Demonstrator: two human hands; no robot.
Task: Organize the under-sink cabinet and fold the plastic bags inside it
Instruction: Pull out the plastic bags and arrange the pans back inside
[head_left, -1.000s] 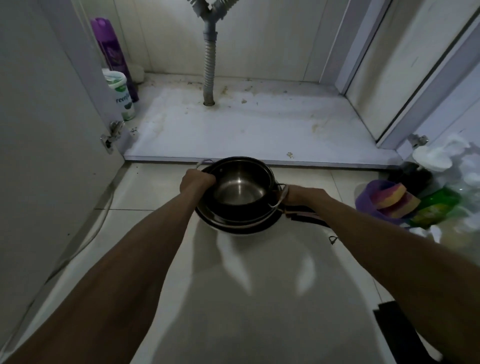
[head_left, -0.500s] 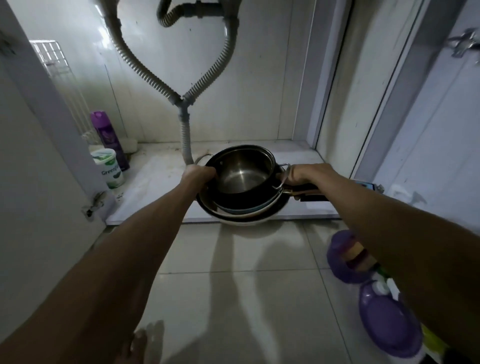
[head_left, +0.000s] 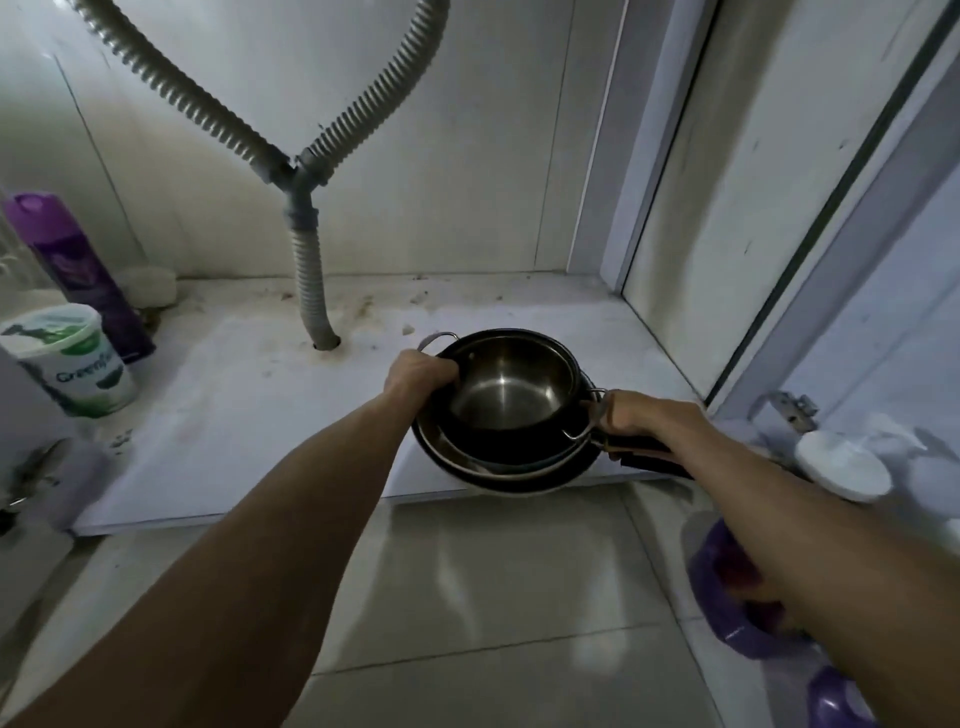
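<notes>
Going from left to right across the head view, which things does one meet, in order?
White plastic tub with green label → grey corrugated drain hose → left hand → stack of dark metal pots and pans → right hand → white round lid.

pan handle (head_left: 645, 451) partly hidden, purple bowl (head_left: 712, 597) blurred

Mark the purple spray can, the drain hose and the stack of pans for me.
purple spray can (head_left: 85, 291), head view, middle of its body.
drain hose (head_left: 310, 291), head view, lower upright section.
stack of pans (head_left: 506, 400), head view, inner base of the top pot.
</notes>
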